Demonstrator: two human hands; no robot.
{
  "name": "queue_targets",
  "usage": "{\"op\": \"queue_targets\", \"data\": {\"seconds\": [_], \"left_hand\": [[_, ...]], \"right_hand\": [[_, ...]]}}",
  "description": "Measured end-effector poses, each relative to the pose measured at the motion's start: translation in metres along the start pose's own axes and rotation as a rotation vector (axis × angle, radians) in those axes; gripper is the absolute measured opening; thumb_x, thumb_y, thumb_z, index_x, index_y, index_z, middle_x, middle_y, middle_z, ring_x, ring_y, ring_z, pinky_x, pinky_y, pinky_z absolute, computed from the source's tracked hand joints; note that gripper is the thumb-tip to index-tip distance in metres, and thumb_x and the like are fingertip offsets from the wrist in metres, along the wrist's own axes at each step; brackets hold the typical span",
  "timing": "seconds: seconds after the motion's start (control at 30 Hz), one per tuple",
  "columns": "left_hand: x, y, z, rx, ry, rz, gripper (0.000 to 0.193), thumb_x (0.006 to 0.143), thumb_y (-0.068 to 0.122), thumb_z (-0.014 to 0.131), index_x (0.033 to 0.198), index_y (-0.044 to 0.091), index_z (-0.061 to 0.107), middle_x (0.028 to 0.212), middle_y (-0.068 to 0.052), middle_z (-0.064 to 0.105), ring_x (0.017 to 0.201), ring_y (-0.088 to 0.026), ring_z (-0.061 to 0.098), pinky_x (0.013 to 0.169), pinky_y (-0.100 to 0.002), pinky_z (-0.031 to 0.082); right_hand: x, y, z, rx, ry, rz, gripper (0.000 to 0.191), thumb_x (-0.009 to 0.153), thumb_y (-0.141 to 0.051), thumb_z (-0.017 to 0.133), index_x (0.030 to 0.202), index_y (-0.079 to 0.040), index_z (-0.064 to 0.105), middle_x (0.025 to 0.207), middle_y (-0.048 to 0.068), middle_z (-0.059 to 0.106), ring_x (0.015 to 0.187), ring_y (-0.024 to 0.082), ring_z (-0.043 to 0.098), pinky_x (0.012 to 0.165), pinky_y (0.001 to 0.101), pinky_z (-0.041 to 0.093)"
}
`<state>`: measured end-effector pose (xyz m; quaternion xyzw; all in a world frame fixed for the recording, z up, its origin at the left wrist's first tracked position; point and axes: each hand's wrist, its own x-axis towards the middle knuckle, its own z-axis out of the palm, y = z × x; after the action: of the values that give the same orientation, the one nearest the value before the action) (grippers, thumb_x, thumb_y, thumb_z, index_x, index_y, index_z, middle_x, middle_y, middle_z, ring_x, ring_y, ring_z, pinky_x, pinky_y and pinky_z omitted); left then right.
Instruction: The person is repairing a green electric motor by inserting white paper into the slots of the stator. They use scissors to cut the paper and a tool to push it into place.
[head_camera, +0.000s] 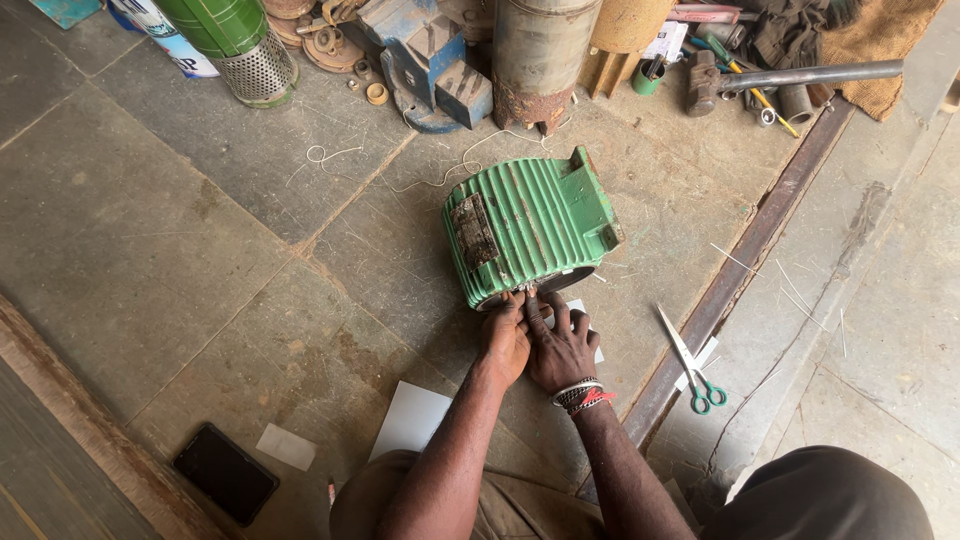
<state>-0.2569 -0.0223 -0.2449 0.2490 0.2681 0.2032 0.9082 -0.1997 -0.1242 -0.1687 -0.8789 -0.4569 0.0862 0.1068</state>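
hands: my left hand (503, 335) and right hand (560, 345) are side by side, fingers bunched narrow at the open near end of the green motor housing (525, 235). Looks like they're pinching something small at the rim, can't tell what.

motor housing: lies on its side on the stone floor (200, 220), roughly mid-floor, open end facing me, ribbed shell up.

under the hands: white paper sheet (580, 318) peeking out below the rim, another white sheet (412, 420) nearer my knee.

scissors: green-handled scissors (690, 365) on the floor right of my right hand, next to the metal rail (745, 255).

phone: black phone (225, 472) at the near left, well apart from everything.

containers: small green cup (648, 75) at the far edge with what look like tools sticking out, can't make out which. Perforated metal cylinder (258, 70) far left, contents hidden.

risk: I reckon the housing could roll, since it's round and nothing chocks it. Fingers are right at the rim edge, so a slip could nick them.
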Motion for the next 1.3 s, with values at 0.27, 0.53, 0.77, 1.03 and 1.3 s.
{"op": "queue_targets", "data": {"seconds": [0.27,0.53,0.77,1.03,1.3], "left_hand": [[0.000,-0.002,0.001,-0.010,0.000,0.037,0.067,0.107,0.052,0.036,0.149,0.002,0.047,0.136,-0.014,0.059,0.127,-0.024,0.056,0.115,-0.041,0.042],[-0.007,0.002,0.010,-0.021,-0.011,0.068,0.066,0.106,0.051,0.042,0.148,0.001,0.048,0.134,-0.014,0.060,0.127,-0.026,0.056,0.115,-0.043,0.043],[-0.024,0.011,0.031,-0.033,-0.021,0.037,0.066,0.104,0.055,0.040,0.147,0.006,0.050,0.133,-0.011,0.062,0.126,-0.025,0.057,0.113,-0.045,0.042],[-0.059,0.008,0.045,0.066,0.005,0.036,0.057,0.103,0.050,0.045,0.138,0.006,0.057,0.131,-0.011,0.070,0.124,-0.025,0.064,0.109,-0.042,0.048],[-0.115,0.000,0.046,1.096,0.152,0.273,0.041,0.099,0.029,0.061,0.128,0.001,0.068,0.124,-0.017,0.075,0.111,-0.027,0.073,0.095,-0.041,0.059]], "right_hand": [[0.001,0.000,-0.001,0.006,-0.003,-0.002,0.078,0.083,-0.032,0.065,0.156,-0.041,0.037,0.159,0.005,0.031,0.124,0.039,0.042,0.097,0.0618,0.039],[-0.002,-0.003,-0.009,0.014,-0.034,0.026,0.080,0.083,-0.031,0.066,0.157,-0.041,0.035,0.158,0.004,0.031,0.124,0.041,0.042,0.093,0.0615,0.041],[-0.009,-0.004,-0.024,0.056,-0.064,0.046,0.084,0.083,-0.030,0.066,0.158,-0.041,0.032,0.160,0.002,0.030,0.124,0.042,0.045,0.092,0.0627,0.042],[-0.047,0.046,-0.050,0.116,0.028,0.002,0.063,0.084,-0.029,0.072,0.145,-0.032,0.057,0.150,0.001,0.047,0.127,0.035,0.050,0.099,0.0580,0.049],[-0.128,0.096,-0.011,0.214,0.298,0.073,0.040,0.081,-0.017,0.076,0.120,-0.018,0.072,0.126,0.006,0.066,0.114,0.035,0.057,0.102,0.0421,0.048]]}}
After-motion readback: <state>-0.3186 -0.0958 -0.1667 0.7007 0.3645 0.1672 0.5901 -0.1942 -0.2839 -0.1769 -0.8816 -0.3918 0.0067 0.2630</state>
